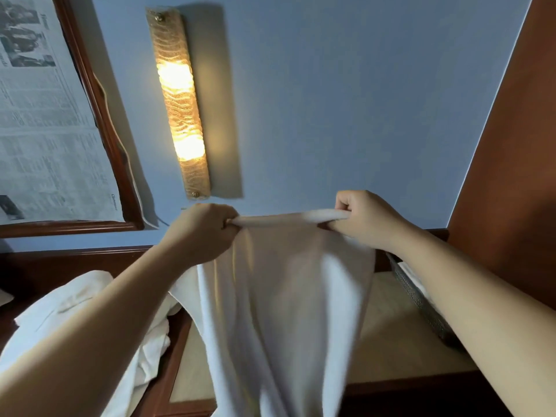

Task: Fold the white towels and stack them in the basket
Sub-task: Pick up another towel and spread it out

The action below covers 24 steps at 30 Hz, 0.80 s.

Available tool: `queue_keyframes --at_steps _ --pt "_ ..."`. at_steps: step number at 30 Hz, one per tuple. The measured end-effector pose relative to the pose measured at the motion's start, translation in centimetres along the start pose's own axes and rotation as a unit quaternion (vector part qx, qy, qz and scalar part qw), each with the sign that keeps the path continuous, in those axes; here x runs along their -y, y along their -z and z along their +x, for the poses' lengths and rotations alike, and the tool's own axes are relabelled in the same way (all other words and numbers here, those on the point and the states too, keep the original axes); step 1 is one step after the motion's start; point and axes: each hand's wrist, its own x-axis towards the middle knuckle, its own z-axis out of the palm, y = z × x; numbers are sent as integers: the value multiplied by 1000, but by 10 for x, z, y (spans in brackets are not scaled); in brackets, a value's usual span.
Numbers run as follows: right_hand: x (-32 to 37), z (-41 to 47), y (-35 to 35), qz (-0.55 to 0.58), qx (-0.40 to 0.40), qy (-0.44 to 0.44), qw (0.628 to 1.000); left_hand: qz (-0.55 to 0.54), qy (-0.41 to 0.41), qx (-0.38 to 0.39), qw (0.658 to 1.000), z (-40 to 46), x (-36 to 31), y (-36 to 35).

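A white towel (285, 302) hangs in the air in front of me, stretched along its top edge between both hands. My left hand (201, 230) grips the left end of that edge, and my right hand (364, 221) grips the right end. The cloth drapes down over a light tabletop (391, 323) and out of the bottom of the frame. A heap of more white towels (78, 314) lies at the lower left, partly behind my left forearm. A grey mesh basket (421, 299) stands at the right, mostly hidden by my right forearm.
A lit wall lamp (180, 103) hangs on the blue wall ahead. A wood-framed newspaper print (51, 115) is at the upper left. A brown wooden panel (511, 164) rises on the right. Dark wooden edging (177, 356) borders the tabletop.
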Motion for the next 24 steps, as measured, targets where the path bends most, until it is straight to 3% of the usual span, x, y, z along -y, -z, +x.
queue_keyframes --at_steps 4,7,13,16,19,22,24 --pt "15 4 -17 -9 31 33 999 -34 -43 61 997 -3 -46 -33" --pt "23 8 -21 -38 69 37 996 -39 -61 54 996 -1 -69 -52" --pt "-7 -1 -3 -24 178 -36 983 -86 30 47 995 4 -35 -56" --pt "-26 -6 -2 31 189 -72 979 -88 55 30 994 4 -27 -58" --pt "-38 -9 -1 -1 219 -100 970 -88 85 24 992 6 -24 -60" --pt "-45 -12 -1 -21 238 -124 963 -105 133 47 985 7 -27 -62" --pt "-43 -13 -4 41 228 -139 963 -160 189 75 966 9 -32 -65"
